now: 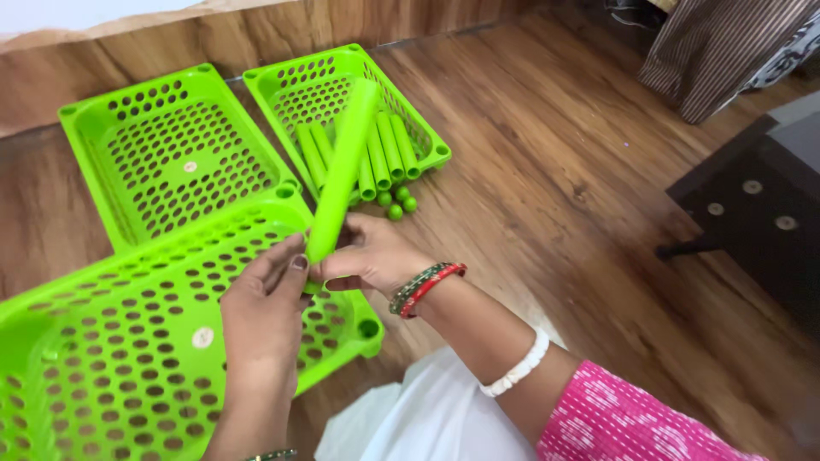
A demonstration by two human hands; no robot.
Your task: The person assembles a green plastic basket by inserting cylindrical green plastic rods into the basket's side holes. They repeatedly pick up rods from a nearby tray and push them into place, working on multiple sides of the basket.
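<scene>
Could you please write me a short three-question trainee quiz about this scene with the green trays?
1. True or false: both hands grip one green tube.
2. How many perforated green trays are in view?
3. Where do the spare tubes lie: A) on the bare floor, B) in the far tray, C) in the nearest tray?

Key:
1. True: the left hand and right hand both hold its lower end.
2. Three.
3. B.
</scene>
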